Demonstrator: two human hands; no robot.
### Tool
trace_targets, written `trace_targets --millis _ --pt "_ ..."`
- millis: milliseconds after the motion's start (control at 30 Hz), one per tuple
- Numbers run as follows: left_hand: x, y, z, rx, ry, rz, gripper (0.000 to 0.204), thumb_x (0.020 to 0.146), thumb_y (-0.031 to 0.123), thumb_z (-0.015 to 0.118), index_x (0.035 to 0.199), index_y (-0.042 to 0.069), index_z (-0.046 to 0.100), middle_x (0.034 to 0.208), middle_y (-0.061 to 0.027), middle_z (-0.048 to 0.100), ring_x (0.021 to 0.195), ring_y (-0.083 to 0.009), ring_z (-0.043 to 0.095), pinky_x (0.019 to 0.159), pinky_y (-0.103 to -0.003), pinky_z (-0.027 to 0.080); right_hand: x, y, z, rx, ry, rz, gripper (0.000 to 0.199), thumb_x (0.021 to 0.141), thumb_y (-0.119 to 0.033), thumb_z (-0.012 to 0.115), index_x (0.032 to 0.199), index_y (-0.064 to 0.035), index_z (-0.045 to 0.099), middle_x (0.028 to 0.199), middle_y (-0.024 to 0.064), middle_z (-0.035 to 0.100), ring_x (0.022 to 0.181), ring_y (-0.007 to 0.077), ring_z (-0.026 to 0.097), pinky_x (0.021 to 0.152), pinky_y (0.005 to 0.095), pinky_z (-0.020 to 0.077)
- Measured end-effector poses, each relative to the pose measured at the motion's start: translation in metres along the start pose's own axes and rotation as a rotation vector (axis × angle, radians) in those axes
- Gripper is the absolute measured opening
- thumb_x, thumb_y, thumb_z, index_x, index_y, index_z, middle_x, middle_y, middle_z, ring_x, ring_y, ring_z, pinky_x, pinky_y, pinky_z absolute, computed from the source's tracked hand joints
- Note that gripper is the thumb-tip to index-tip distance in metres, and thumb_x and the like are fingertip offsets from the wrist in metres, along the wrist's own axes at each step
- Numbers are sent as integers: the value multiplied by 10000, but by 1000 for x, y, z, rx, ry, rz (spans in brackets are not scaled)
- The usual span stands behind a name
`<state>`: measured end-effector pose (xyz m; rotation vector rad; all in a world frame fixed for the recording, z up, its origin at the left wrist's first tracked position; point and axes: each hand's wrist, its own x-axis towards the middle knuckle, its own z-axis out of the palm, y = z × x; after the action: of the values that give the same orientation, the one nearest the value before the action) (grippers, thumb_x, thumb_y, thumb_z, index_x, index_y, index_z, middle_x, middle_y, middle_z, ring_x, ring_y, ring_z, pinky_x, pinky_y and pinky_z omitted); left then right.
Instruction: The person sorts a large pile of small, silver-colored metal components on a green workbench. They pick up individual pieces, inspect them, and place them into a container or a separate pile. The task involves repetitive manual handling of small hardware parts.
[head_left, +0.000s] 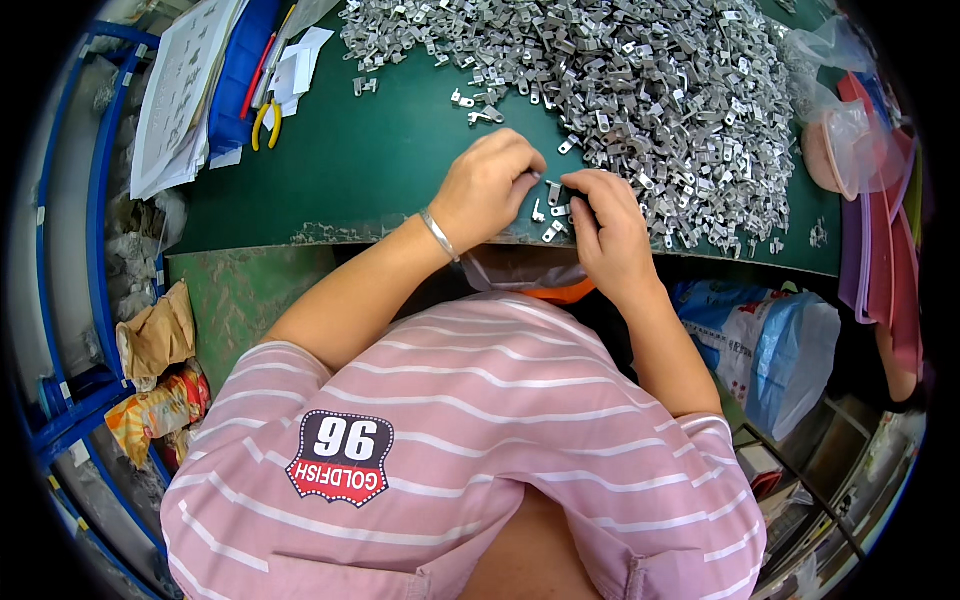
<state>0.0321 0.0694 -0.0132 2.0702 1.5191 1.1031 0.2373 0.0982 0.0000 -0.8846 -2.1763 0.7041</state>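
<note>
My left hand (487, 188) is over the front part of the green table, its thumb and forefinger pinched together. What sits between those fingertips is too small and hidden to make out. Across a narrow gap, my right hand (615, 235) has its fingers curled, with the thumb bent toward the forefinger; whatever they hold is hidden. Between the hands lie several small silver metal brackets (552, 232), one bracket (554, 189) right beside my right fingertips. A large heap of similar bent brackets with holes (690, 110) spreads behind and to the right of my right hand.
The green table (380, 150) has a worn front edge. At its left are papers (180, 100), a blue tray (232, 110) and yellow-handled pliers (267, 124). A pink container (830, 160) with clear plastic stands far right. Below right hangs a blue-and-white bag (765, 350); blue shelving (98, 200) stands left.
</note>
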Motion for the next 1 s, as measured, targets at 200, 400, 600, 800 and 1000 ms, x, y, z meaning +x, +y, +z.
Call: trace_targets --millis 200,400,600,800,1000 --pt "-23 14 -6 -29 -18 102 343 838 -71 662 1171 1 621 1162 -168 606 935 -320 624 828 -384 531 -7 -2 -2 -5 0 -15 370 858 26 645 1226 -1 624 1176 200 645 1096 387 598 950 462 472" --pt "-32 30 -13 -110 -135 -69 456 824 20 757 1241 -4 572 1197 -186 575 929 -306 626 819 -384 548 -16 -5 5 -28 -102 -192 362 830 -46 711 1186 -27 648 1190 148 652 1104 361 605 914 458 475" --pt "-58 36 -3 -74 -109 67 320 790 12 787 1081 15 654 1104 -145 621 956 -322 650 812 -379 563 -50 2 10 33 -94 -334 319 766 -12 724 1081 -43 685 1146 110 672 1035 336 642 851 438 521" --pt "-52 24 -24 -58 22 128 325 790 -23 745 1100 26 658 1103 -154 625 979 -345 643 840 -394 550 -33 -3 3 52 -49 -389 340 726 35 719 1061 -13 680 1120 158 661 1009 358 651 851 458 542" --pt "19 -78 -82 582 520 -234 430 823 20 674 1246 48 606 1233 -201 572 1125 -396 564 976 -487 466 78 -14 47 -191 37 -336 324 862 -104 718 1166 -27 640 1269 179 608 1197 364 588 1008 501 465"
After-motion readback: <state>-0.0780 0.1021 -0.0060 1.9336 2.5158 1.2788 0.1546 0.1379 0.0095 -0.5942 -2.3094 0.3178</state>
